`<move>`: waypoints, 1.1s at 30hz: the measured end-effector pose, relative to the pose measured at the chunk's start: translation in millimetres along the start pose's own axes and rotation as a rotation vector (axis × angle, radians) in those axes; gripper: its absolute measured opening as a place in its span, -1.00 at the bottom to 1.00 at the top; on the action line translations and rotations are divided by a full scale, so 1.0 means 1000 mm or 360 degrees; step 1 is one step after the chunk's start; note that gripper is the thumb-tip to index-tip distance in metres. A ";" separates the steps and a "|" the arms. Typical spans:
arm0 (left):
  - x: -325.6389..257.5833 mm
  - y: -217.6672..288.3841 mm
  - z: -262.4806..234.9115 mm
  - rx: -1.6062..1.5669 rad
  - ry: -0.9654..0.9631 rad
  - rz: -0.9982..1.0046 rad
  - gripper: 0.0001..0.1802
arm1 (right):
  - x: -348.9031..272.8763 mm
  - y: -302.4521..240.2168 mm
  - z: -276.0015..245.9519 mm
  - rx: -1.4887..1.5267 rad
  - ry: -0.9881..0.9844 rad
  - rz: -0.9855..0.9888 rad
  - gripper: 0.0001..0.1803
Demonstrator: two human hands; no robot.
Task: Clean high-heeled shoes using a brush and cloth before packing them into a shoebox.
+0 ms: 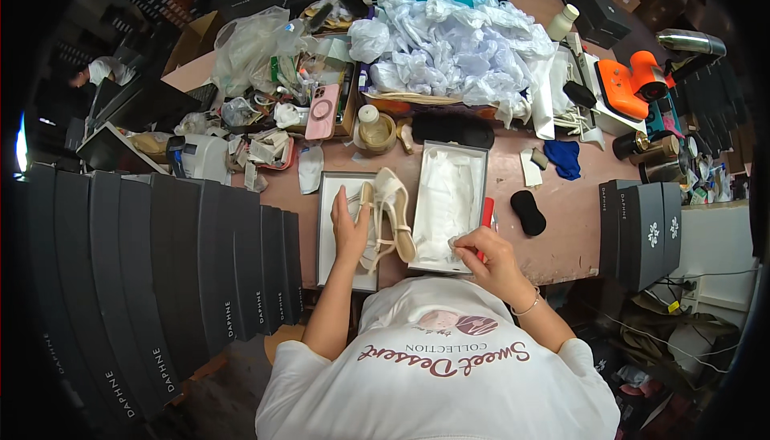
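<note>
My left hand grips a pair of cream strappy sandals over the white box lid on the pink table. An open shoe box lined with white tissue paper lies just to the right. My right hand rests at that box's near right corner, fingers pinching the tissue edge, with a red marker between hand and box side.
A row of dark shoe boxes stands at left; more dark boxes at right. A pile of crumpled white paper fills the back. A pink phone, black pads, a jar and an orange tool lie around.
</note>
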State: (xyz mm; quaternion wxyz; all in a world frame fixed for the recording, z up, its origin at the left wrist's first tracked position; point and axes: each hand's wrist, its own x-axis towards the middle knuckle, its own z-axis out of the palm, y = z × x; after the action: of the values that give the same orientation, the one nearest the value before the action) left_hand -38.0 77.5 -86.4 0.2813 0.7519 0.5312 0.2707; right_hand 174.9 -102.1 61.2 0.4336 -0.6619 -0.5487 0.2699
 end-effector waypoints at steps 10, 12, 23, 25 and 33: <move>-0.013 -0.020 -0.037 -0.2102 -0.0341 -0.0937 -0.56 | 0.006 0.007 0.018 0.0157 -0.0128 0.0109 -0.89; -0.013 -0.016 -0.045 -0.2117 -0.0486 -0.0830 -0.55 | 0.006 0.008 0.016 0.0191 -0.0144 0.0173 -0.89; -0.013 0.067 -0.021 -0.2387 0.0126 -0.1194 -0.55 | 0.001 0.027 0.051 0.1908 -0.0028 0.1019 -0.89; -0.013 0.082 -0.018 -0.2387 0.0142 -0.1221 -0.60 | 0.002 0.012 0.062 0.2171 -0.0121 0.1131 -0.88; -0.028 0.085 -0.030 -0.3219 -0.0329 -0.1298 -0.50 | 0.000 -0.046 0.041 0.0838 -0.0759 -0.0103 -0.89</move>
State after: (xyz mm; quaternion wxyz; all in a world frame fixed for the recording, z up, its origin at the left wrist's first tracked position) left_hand -12.4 31.5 -7.5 0.8801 -0.0398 0.2464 0.4038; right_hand 118.3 -89.6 81.5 0.4573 -0.4281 -0.5668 0.5352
